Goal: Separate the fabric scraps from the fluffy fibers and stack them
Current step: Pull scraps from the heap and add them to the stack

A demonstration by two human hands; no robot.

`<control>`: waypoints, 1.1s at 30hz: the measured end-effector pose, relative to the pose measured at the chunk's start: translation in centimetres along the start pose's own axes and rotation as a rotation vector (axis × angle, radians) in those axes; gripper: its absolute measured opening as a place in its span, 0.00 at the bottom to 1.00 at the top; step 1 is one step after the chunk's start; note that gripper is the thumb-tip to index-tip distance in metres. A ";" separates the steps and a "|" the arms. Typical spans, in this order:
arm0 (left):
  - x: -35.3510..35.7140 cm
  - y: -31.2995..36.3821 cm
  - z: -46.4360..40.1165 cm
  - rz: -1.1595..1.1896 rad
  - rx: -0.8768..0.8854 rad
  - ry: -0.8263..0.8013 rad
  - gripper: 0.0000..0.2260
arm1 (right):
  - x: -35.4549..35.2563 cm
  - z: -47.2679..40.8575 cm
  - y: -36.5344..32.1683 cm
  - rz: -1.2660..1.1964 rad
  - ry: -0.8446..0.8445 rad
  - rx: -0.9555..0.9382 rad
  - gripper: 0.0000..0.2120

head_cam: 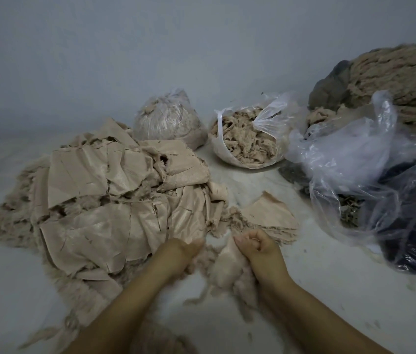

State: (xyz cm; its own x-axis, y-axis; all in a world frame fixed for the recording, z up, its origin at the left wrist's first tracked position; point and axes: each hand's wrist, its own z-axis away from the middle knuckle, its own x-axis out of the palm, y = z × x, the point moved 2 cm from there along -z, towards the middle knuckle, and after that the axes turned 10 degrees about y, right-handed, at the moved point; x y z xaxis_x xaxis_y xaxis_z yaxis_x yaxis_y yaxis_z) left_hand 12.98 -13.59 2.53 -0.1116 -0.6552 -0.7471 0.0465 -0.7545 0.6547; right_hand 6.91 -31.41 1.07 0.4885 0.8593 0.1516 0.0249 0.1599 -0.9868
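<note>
Big heap of beige fabric scraps sits left of centre on the pale floor, fluff poking out btwn layers. Looks light, limp, prob. clingy w/ fibres; best taken by a free cut edge and peeled, not yanked from the middle.

Behind: tied clear bag of fibres and an open bag of fluffy fibres, side by side near the wall. Right: loose clear plastic bags over dark stuff.

Small flat stack of cleaned scraps just beyond the hands.

Right hand fingers curled, gripping a fluff-backed scrap. Left hand is at the fluff beside it; grip blurred, can't tell. Fluff should tear off easily, so pinch the cloth firmly.
</note>
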 end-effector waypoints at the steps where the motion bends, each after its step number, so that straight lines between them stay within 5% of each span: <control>1: -0.4 0.5 0.3 -0.162 0.105 0.113 0.24 | 0.4 0.0 -0.4 0.013 -0.023 -0.023 0.08; 3: -0.8 2.1 1.5 -0.071 0.314 0.315 0.21 | 1.2 0.2 -1.0 0.033 -0.071 -0.061 0.06; 4: -0.4 3.0 1.8 0.066 0.354 0.266 0.21 | 1.6 0.3 -1.3 0.024 -0.084 -0.075 0.05; 7: 1.2 4.3 2.4 0.385 0.308 0.037 0.19 | 2.2 0.5 -1.4 0.005 -0.061 -0.115 0.04; 11: 1.2 4.1 1.9 0.456 0.282 0.189 0.14 | 2.2 0.8 0.1 0.170 -0.113 -0.059 0.05; 17: -0.6 3.7 1.0 0.612 0.169 0.225 0.14 | 0.2 -0.1 0.5 0.369 -0.013 -0.184 0.21; 23: 0.1 2.5 0.6 0.558 0.092 0.230 0.15 | 0.0 0.1 0.2 0.378 -0.045 -0.256 0.22; 30: -1.9 1.6 -0.7 0.284 0.215 0.572 0.11 | -1.1 0.4 0.5 0.390 -0.146 -0.206 0.19; 33: -3.3 1.5 -1.2 0.248 0.326 0.406 0.11 | -2.0 0.8 0.3 0.488 -0.245 -0.175 0.22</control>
State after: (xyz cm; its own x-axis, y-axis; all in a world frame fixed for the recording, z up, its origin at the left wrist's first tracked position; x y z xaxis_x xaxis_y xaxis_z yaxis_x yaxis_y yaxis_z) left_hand 14.56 -12.61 5.80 0.2568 -0.8220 -0.5083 -0.2934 -0.5674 0.7694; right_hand 5.24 -32.74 0.50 0.2633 0.9045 -0.3355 0.0017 -0.3482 -0.9374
